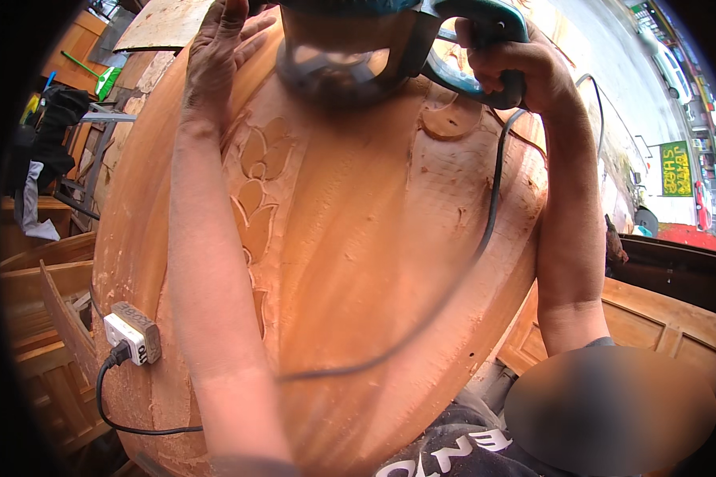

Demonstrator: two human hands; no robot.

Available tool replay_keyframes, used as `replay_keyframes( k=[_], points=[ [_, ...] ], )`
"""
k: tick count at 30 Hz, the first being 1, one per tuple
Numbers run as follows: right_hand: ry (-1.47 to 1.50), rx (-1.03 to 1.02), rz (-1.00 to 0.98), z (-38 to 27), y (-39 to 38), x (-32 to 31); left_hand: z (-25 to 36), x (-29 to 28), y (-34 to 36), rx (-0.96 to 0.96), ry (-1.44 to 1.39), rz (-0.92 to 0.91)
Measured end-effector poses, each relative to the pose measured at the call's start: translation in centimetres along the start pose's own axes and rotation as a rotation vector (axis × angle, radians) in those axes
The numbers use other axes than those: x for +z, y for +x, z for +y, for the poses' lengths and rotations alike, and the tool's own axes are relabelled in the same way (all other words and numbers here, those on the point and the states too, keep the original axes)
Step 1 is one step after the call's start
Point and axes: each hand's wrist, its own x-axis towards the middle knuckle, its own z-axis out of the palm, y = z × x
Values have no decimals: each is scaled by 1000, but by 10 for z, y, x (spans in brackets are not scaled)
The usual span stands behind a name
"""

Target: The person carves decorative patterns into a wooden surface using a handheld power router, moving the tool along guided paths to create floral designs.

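Observation:
A teal and black router (350,48) with a rounded, partly see-through lower part stands at the top of the view over a wide curved wooden panel (338,262). My right hand (513,63) is closed round its D-shaped handle. At the router's left side, my left hand (223,52) is cut off by the upper edge. Its upper fingers bend at a dark part of the router, while its lower fingers stretch out beside it. Carved leaf shapes (254,215) run down the panel between my left forearm and the smooth middle. The router's bit is hidden.
A black cord (493,199) loops from the router across the panel and under my left forearm. A white socket block (131,338) with a plug sits at the panel's left. Wooden drawers (56,294) stand left, a panelled door (652,322) right. A street with vehicles lies beyond.

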Motion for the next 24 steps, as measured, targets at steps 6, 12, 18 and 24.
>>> replay_keyframes(
  k=[6,12,18,24],
  points=[
    [-81,-36,25,3,1,-1,-4,-5,6,-19,62,98],
    [-105,-5,52,8,4,-6,3,8,3,33,115,45],
    [-69,-3,36,9,6,-6,-6,2,4,-18,83,84],
    [-67,42,59,5,3,-5,-2,8,4,74,101,-2]
  ],
)
